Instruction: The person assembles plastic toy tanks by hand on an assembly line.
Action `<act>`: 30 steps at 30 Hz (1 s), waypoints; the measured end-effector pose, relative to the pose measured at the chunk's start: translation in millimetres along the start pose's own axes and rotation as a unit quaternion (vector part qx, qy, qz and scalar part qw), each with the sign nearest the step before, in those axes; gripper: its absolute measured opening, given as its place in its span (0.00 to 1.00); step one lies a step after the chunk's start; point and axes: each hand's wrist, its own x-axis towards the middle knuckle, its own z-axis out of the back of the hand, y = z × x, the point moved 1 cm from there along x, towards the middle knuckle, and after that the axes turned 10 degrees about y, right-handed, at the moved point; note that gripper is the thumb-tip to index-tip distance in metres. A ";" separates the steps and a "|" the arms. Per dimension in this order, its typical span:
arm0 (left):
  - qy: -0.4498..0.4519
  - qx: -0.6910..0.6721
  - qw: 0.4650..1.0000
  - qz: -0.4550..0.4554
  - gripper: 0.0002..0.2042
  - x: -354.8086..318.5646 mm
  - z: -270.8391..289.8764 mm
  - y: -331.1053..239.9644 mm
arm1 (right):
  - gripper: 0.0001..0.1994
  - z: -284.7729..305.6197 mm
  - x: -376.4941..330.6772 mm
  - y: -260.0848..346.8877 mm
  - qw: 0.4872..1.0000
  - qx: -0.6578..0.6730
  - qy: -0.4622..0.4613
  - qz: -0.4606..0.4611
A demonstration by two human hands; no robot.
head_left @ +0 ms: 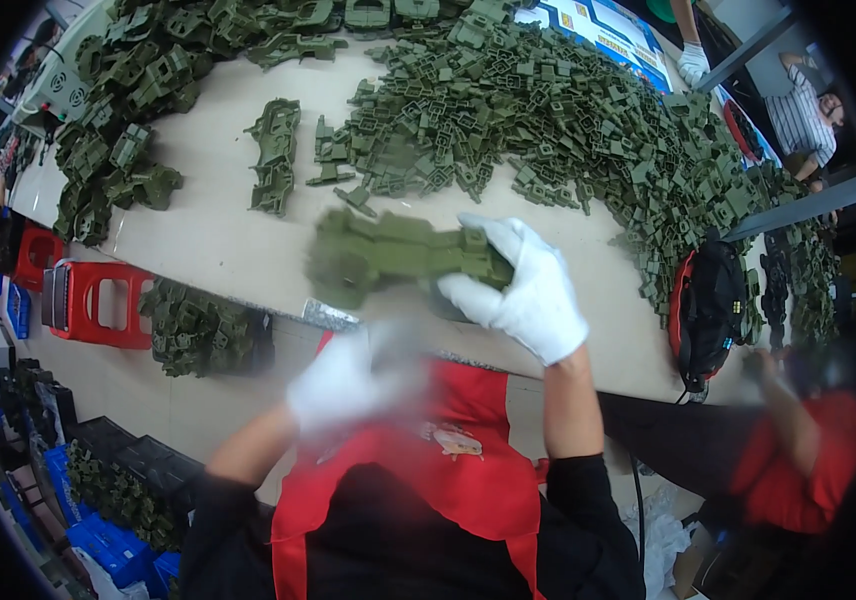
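Note:
Both my hands wear white gloves. My right hand (528, 292) is closed round one end of a dark green plastic toy vehicle body (408, 252), holding it level over the table's near edge. The far left end of that part is blurred by movement. Below it, in front of my red apron, my left hand (353, 375) is apart from the part and smeared by motion, so its fingers do not show clearly. Beyond the held part, a long green chassis piece (276, 155) lies alone on the pale table (218, 225).
A large heap of small green parts (508, 110) covers the table's middle and right. Bigger green bodies (153, 85) are piled at left. A black and red bag (708, 312) sits at the right edge. Red stools (103, 303) stand left; a co-worker in red (798, 450) is at right.

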 end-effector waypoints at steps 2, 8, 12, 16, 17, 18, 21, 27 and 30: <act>-0.088 0.095 0.986 -0.102 0.14 -20.8 21.0 -50.5 | 0.30 9.3 -0.2 2.5 0.986 -0.163 0.030 0.010; 0.064 0.110 0.992 0.021 0.36 36.0 59.4 -52.5 | 0.32 7.7 -9.7 26.2 0.986 -0.123 0.082 0.076; 0.020 0.029 0.998 0.052 0.36 34.0 38.8 -32.2 | 0.38 13.7 -16.1 -4.4 0.965 0.204 0.163 0.030; -0.037 0.081 0.995 0.052 0.34 38.5 14.8 -27.7 | 0.42 -9.1 -22.8 -41.7 0.957 0.255 0.123 0.068; -0.048 0.083 0.993 0.062 0.34 42.4 10.6 -25.1 | 0.42 -16.1 -21.5 -43.1 0.950 0.295 0.084 0.059; -0.059 0.085 0.992 0.073 0.34 45.0 8.0 -24.5 | 0.42 -19.3 -20.9 -43.4 0.940 0.334 0.045 0.050; -0.055 0.083 0.992 0.073 0.34 51.3 8.5 -26.2 | 0.41 -18.9 -18.9 -43.0 0.953 0.293 0.037 0.064; 0.014 -0.012 0.995 0.096 0.35 52.6 21.9 -27.2 | 0.32 -18.9 -11.6 -50.8 0.970 0.207 0.024 0.129; 0.069 -0.062 0.986 0.135 0.35 51.5 29.9 -34.1 | 0.28 -15.0 -9.6 -42.9 0.970 0.185 0.039 0.152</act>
